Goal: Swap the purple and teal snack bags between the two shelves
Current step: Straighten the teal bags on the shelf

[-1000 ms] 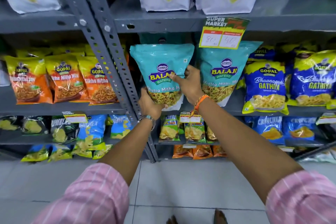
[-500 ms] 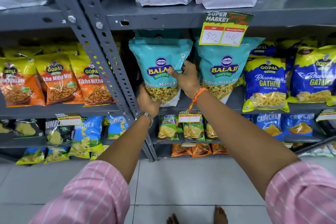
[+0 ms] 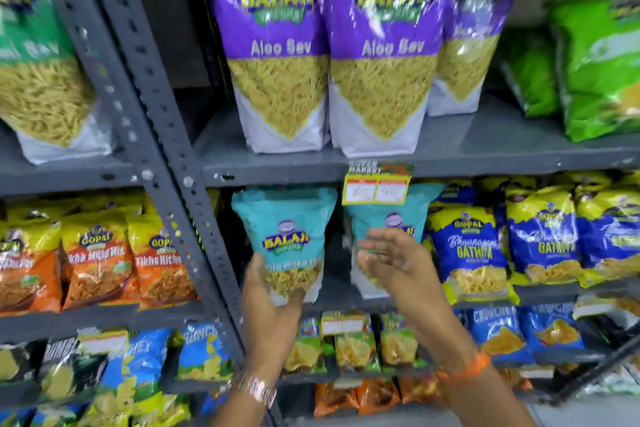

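Head view: a grey metal shelving rack (image 3: 485,146) carries three purple Balaji Aloo Sev bags (image 3: 280,45) upright on its upper shelf, and two teal Balaji bags on the shelf below, under a yellow price tag (image 3: 377,185). The left hand (image 3: 268,302) cups the bottom of the left teal bag (image 3: 284,236), fingers wrapped around its lower edge. The right hand (image 3: 391,258) hangs spread and empty, blurred, just before the right teal bag (image 3: 388,215).

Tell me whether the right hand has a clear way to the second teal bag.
Probably yes. The right hand hangs open just in front of the second teal bag; only the price tag overlaps its top.
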A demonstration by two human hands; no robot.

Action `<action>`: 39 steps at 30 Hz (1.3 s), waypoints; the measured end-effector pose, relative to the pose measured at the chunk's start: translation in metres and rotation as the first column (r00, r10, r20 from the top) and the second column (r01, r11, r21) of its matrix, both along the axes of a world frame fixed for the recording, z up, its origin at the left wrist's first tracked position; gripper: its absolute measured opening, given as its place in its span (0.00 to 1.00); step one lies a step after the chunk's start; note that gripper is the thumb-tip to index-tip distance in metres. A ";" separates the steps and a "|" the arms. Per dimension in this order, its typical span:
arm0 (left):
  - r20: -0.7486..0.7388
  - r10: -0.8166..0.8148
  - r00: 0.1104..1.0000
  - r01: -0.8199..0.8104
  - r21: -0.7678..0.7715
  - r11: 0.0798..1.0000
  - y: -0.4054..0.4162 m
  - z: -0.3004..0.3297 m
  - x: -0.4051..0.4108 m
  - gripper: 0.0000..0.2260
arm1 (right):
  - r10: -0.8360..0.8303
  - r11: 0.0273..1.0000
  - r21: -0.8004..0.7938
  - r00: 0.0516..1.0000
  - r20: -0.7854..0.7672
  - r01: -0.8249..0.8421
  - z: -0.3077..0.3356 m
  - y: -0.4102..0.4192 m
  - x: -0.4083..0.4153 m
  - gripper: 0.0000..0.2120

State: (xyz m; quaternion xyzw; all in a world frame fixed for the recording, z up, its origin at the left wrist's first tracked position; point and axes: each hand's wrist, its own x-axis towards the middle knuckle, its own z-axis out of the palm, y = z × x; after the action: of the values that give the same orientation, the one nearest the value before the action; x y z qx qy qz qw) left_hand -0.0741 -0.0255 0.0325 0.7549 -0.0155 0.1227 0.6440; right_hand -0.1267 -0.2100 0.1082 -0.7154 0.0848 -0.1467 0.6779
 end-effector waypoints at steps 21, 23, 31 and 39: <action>0.324 0.026 0.946 -0.159 0.391 0.906 -0.123 0.210 0.043 0.39 | 0.226 0.974 -0.043 0.922 0.313 -0.224 0.169 -0.108 0.119 0.23; 0.343 0.036 0.939 -0.186 0.415 0.891 -0.129 0.210 0.042 0.40 | 0.213 0.975 -0.011 0.919 0.331 -0.222 0.168 -0.110 0.119 0.22; 0.367 -0.013 0.930 -0.160 0.437 0.885 -0.171 0.231 0.040 0.43 | 0.129 0.989 0.025 0.919 0.373 -0.149 0.172 -0.169 0.112 0.21; 0.309 -0.109 0.945 -0.045 0.453 0.890 -0.229 0.231 0.048 0.40 | 0.148 0.987 0.006 0.919 0.366 -0.162 0.173 -0.230 0.095 0.15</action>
State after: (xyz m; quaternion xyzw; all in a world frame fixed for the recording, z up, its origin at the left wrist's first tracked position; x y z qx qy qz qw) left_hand -0.0257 -0.2545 0.2638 0.8532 -0.1625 0.2278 0.4401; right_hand -0.0313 -0.4397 0.2815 -0.6679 -0.0965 -0.2209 0.7041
